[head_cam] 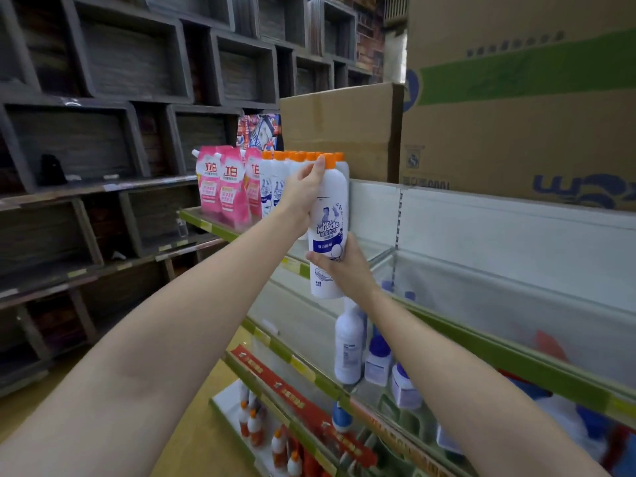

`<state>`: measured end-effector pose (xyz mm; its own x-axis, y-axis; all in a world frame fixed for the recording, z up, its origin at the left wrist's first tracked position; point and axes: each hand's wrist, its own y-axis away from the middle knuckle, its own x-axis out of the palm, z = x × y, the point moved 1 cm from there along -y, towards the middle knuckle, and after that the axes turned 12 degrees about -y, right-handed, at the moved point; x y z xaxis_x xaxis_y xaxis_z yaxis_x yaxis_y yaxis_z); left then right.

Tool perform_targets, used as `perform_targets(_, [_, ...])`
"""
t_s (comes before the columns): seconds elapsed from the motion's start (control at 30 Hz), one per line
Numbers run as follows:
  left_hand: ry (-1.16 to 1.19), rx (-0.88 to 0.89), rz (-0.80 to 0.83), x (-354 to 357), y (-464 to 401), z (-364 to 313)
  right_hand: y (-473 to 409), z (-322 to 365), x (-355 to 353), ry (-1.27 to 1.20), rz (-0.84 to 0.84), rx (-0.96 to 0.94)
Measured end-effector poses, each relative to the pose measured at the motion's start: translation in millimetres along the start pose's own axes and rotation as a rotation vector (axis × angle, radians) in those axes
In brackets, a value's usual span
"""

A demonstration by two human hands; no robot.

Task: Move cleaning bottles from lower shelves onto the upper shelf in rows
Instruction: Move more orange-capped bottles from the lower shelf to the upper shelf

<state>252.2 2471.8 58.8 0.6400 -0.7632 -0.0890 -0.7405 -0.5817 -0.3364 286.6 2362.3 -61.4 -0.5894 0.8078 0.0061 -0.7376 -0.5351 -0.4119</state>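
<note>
Head view: left hand (304, 192) grips the upper body of a white bottle (328, 228) w/ orange cap, index finger reaching to the cap; right hand (344, 270) wraps the lower body from the right, thumb across the label. Bottle is upright, slightly tilted, held at the front edge of the upper shelf (206, 218), its base below the shelf lip. Just behind/left of it, a row of orange-capped white bottles (278, 184) stands on that shelf; pink refill pouches (223, 187) sit left of the row. Cardboard boxes (516, 115) sit atop the unit to the right. On the lower shelf (303, 366): a white bottle w/ back label (349, 349) and blue-capped containers (378, 359). Bottom shelf holds small orange-capped bottles (261, 425).
</note>
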Motion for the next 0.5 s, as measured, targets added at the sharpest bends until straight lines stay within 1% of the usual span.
perform_targets(0.2, [-0.043,0.070,0.083,-24.3,-57.1,2.1,-63.4,-12.9,24.3,0.071,-0.113,-0.027])
perform_targets(0.27, [-0.108,0.106,0.123,-31.3,-78.4,5.4,-84.3,-17.6,32.8,0.098,-0.144,-0.022])
perform_targets(0.43, [-0.263,0.267,0.199,-46.5,-129.1,25.4,-132.9,-41.0,51.3,0.158,-0.245,0.047])
perform_targets(0.5, [-0.273,0.314,0.253,-54.0,-150.0,36.1,-148.3,-50.4,59.1,0.188,-0.278,0.073])
